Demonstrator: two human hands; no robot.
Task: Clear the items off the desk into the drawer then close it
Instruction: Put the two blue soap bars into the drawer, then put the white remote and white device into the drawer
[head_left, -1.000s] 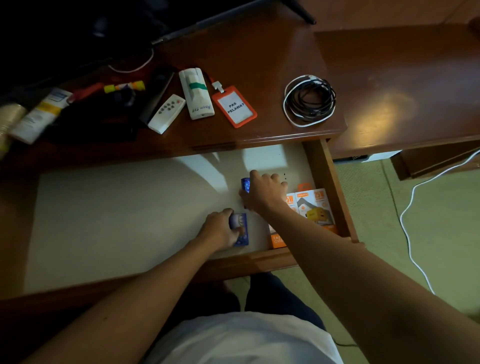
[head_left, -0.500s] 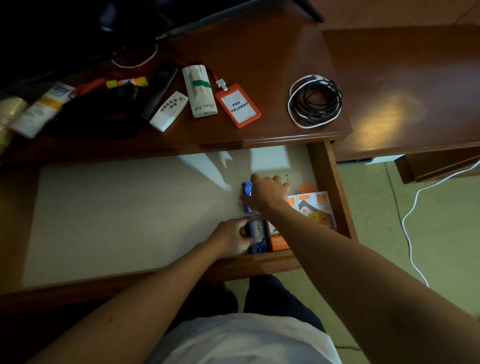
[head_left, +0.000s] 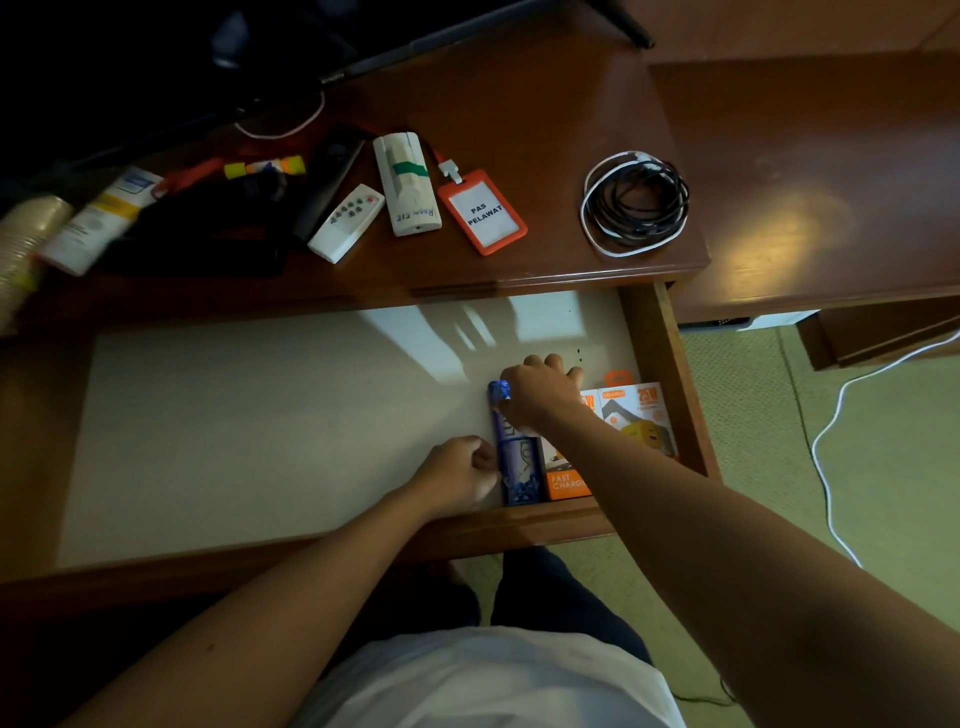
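Counter (head_left: 519, 130): dark wood, its front lip hangs over the back of the open drawer.
Drawer (head_left: 260, 415): pulled out, pale floor bare on the left and middle; wooden walls at right and front hem in the packed right corner.
Coiled cables (head_left: 635, 203): black and white loop near the counter's right edge, well apart from the rest.
Orange boxes (head_left: 639, 415): 2 side by side against the drawer's right wall.
Badge holder (head_left: 483, 213): orange, lying beside a white taped remote (head_left: 407, 184) and a small white remote (head_left: 347, 222).
Blue boxes (head_left: 517, 470): 2 in the drawer, end to end, just left of the orange boxes.
Right hand (head_left: 540, 389): fingers curled over the far blue box.
Left hand (head_left: 460, 473): fingers bent, pinching the near blue box's left side.
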